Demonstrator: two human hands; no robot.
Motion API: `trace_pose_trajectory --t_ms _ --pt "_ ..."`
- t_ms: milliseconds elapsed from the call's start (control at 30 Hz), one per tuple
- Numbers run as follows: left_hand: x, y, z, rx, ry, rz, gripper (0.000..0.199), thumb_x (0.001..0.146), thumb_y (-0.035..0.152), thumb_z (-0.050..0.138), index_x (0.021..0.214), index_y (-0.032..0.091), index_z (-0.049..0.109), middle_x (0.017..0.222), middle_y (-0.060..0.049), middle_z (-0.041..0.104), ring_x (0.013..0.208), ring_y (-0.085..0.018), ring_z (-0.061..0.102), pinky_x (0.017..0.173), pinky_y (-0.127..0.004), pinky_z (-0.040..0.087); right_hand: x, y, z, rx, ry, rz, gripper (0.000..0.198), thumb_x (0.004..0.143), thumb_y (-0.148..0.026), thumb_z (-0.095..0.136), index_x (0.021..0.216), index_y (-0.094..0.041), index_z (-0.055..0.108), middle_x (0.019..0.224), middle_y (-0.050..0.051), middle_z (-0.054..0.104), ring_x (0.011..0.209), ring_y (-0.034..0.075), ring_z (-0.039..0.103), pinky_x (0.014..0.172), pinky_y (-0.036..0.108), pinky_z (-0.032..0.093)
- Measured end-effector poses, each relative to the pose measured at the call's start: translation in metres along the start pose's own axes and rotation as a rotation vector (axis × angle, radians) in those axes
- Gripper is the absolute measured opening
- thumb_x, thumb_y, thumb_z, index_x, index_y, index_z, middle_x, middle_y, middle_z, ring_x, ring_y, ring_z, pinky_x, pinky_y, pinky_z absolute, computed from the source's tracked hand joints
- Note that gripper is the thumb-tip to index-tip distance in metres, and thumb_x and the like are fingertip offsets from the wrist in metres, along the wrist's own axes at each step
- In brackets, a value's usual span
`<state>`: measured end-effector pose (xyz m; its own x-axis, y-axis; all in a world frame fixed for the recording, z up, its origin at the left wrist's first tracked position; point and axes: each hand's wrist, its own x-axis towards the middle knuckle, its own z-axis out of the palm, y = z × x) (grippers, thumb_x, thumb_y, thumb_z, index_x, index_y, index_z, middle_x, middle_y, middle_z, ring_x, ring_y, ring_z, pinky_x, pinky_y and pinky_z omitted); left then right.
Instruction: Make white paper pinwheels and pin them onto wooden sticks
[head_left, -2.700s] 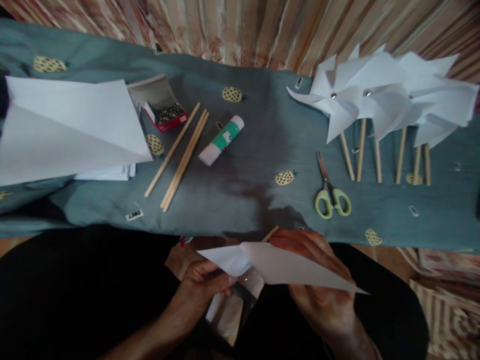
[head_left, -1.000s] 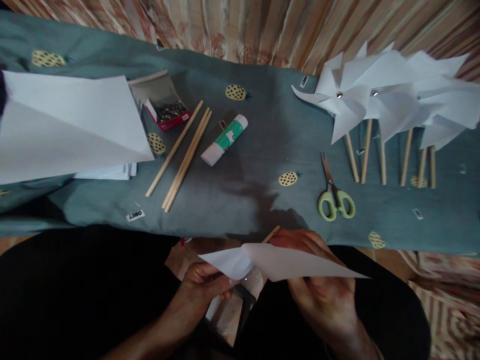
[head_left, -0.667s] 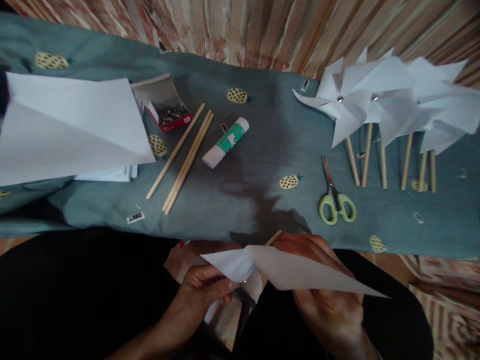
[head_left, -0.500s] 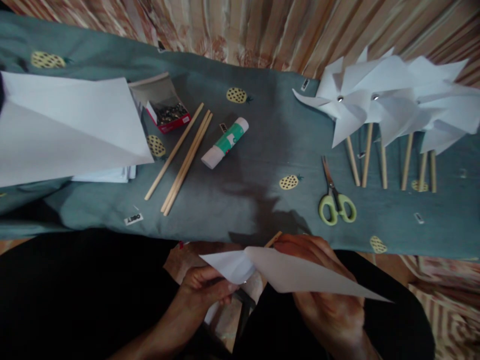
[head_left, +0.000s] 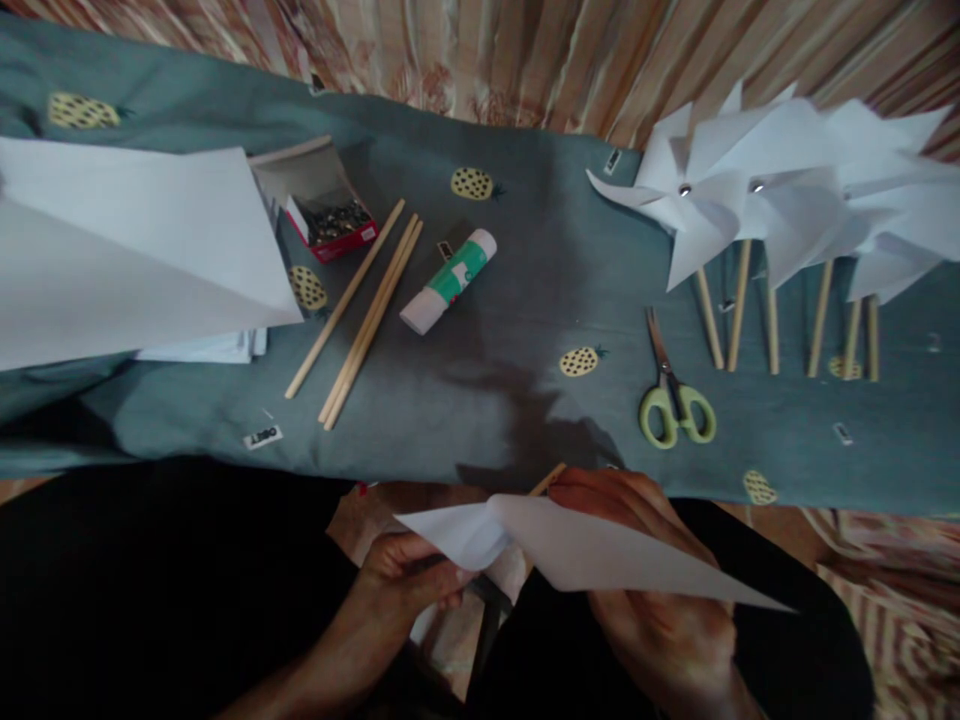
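Observation:
A white paper pinwheel [head_left: 600,545] is held over my lap, just off the table's near edge. My left hand [head_left: 412,580] is closed in a pinch at its lower left blade, the fingertips partly covered by paper. Behind the pinwheel my right hand [head_left: 664,635] is closed round it, its fingers partly hidden by the long right-hand blade. The tip of a wooden stick [head_left: 551,478] pokes out beside the right fingers; the rest of it is hidden. Scissors [head_left: 671,395] with green handles lie on the cloth above the right hand.
Finished pinwheels [head_left: 787,190] on sticks lie overlapping at the right. A glue stick [head_left: 450,282], several loose wooden sticks [head_left: 371,325] and a red box of pins [head_left: 337,225] occupy the middle left. White paper sheets [head_left: 142,250] are stacked at the far left on the green tablecloth [head_left: 517,310].
The view has shifted very slightly. Both hands keep their hold on the pinwheel; a small shiny dot near the left fingertips no longer shows.

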<state>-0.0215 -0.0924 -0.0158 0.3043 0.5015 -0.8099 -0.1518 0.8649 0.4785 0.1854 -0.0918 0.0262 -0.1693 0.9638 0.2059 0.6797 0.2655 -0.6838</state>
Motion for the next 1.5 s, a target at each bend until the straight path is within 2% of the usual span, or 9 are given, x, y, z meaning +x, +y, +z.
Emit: trace_pose_trajectory --t_ms 267,500,633,767,1033,1133,1233,1367,1500 --pt "-0.001 0.001 0.0 0.035 0.005 0.008 0.017 0.06 0.031 0.079 0.054 0.017 0.07 0.05 0.001 0.059 0.048 -0.008 0.044 0.052 -0.022 0.039 0.003 0.001 0.002 0.017 0.007 0.005 0.03 0.086 -0.007 0.052 0.112 -0.02 0.061 0.1 0.007 0.071 0.097 0.022 0.066 0.083 0.038 0.053" --pt "0.005 0.001 -0.001 0.042 0.033 0.006 0.017 0.059 0.03 0.08 0.071 0.018 0.078 0.056 0.0 0.064 0.052 -0.009 0.048 0.056 -0.023 0.042 0.013 0.003 0.007 -0.074 -0.005 0.035 0.02 0.087 -0.008 0.054 0.097 -0.022 0.064 0.093 0.002 0.073 0.087 0.017 0.068 0.081 0.033 0.053" --pt "0.006 0.0 0.003 -0.024 0.041 0.025 0.024 0.057 0.029 0.082 0.077 0.017 0.078 0.061 -0.001 0.068 0.052 -0.008 0.049 0.055 -0.021 0.041 0.017 0.004 0.01 -0.088 0.043 0.04 0.014 0.087 -0.013 0.056 0.092 -0.022 0.066 0.091 0.003 0.074 0.085 0.018 0.069 0.082 0.035 0.053" --pt "0.009 0.0 0.005 -0.055 0.037 0.115 0.029 0.058 0.032 0.082 0.081 0.015 0.078 0.072 -0.006 0.073 0.052 -0.008 0.051 0.053 -0.021 0.041 0.017 0.004 0.009 -0.069 0.071 0.002 0.016 0.088 -0.013 0.055 0.092 -0.022 0.068 0.093 0.004 0.074 0.087 0.02 0.069 0.082 0.037 0.054" --pt "0.012 0.007 -0.006 0.034 0.04 0.379 0.022 0.06 0.03 0.081 0.077 0.016 0.079 0.066 -0.002 0.07 0.054 -0.008 0.053 0.053 -0.02 0.043 0.026 0.009 0.003 -0.001 0.051 0.028 0.011 0.089 -0.026 0.06 0.089 -0.021 0.069 0.095 0.006 0.074 0.088 0.019 0.069 0.079 0.035 0.054" --pt "0.009 0.008 -0.011 -0.03 0.06 0.334 0.024 0.059 0.029 0.082 0.077 0.014 0.078 0.061 0.0 0.067 0.049 -0.006 0.051 0.048 -0.018 0.04 0.033 0.008 -0.005 -0.02 -0.029 -0.037 0.011 0.089 -0.027 0.06 0.089 -0.02 0.069 0.091 0.005 0.074 0.085 0.018 0.068 0.076 0.033 0.054" --pt "0.001 0.011 -0.011 -0.207 0.041 0.206 0.027 0.056 0.027 0.085 0.078 0.013 0.076 0.067 -0.001 0.07 0.051 -0.006 0.055 0.05 -0.016 0.044 0.039 0.001 -0.015 -0.086 -0.153 -0.188 0.012 0.091 -0.022 0.057 0.088 -0.019 0.068 0.09 0.005 0.073 0.086 0.019 0.067 0.078 0.034 0.053" --pt "-0.006 0.014 0.002 -0.425 0.028 0.019 0.02 0.056 0.016 0.086 0.07 0.012 0.073 0.066 -0.001 0.069 0.057 -0.007 0.061 0.058 -0.017 0.051 0.05 -0.01 -0.028 -0.207 -0.301 -0.359 0.017 0.093 -0.02 0.05 0.099 -0.017 0.066 0.097 0.008 0.071 0.092 0.021 0.064 0.081 0.038 0.052" --pt "-0.004 0.005 0.018 -0.614 0.03 -0.046 0.021 0.056 0.013 0.086 0.073 0.012 0.074 0.07 -0.001 0.07 0.06 -0.007 0.061 0.059 -0.017 0.05 0.068 -0.006 -0.03 -0.277 -0.333 -0.441 0.02 0.093 -0.021 0.047 0.104 -0.018 0.064 0.103 0.009 0.071 0.095 0.023 0.063 0.082 0.04 0.052"
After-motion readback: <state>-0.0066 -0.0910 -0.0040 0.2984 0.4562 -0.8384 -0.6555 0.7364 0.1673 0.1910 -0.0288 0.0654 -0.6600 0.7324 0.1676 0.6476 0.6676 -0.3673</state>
